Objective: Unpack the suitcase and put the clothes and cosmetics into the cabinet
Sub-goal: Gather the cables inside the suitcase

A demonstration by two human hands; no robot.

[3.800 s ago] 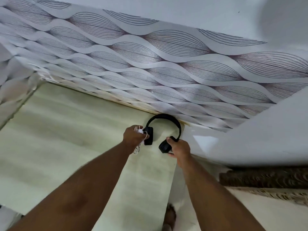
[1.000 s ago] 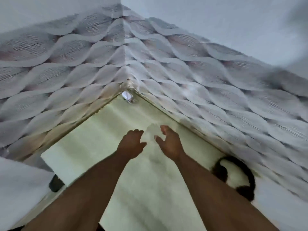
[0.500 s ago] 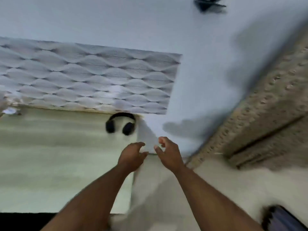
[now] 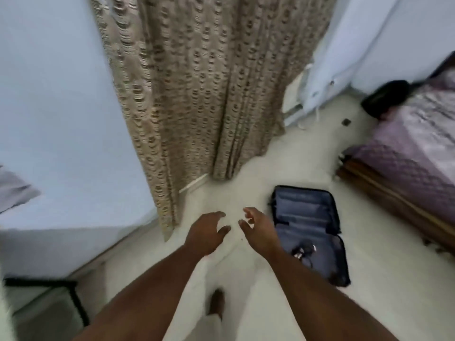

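Note:
A dark blue suitcase (image 4: pixel 307 217) lies open on the pale floor at the right of centre. Some small dark items with a cord (image 4: pixel 303 249) lie in its near half; its far half looks bare. My left hand (image 4: pixel 206 232) and my right hand (image 4: pixel 258 230) are stretched out in front of me above the floor, just left of the suitcase. Both have relaxed, spread fingers and hold nothing. The cabinet is not in this view.
A patterned beige curtain (image 4: pixel 197 94) hangs ahead, reaching the floor. A bed with a purple quilt (image 4: pixel 413 148) stands at the right, a black bag (image 4: pixel 384 97) beyond its corner. White walls rise at the left; a dark-framed stand (image 4: pixel 61 291) sits at lower left. My foot (image 4: pixel 216 303) is below.
My view has swung from the shelf, where the black headphones now lie, round and down to the floor with the suitcase. Both hands stay empty in front of me.

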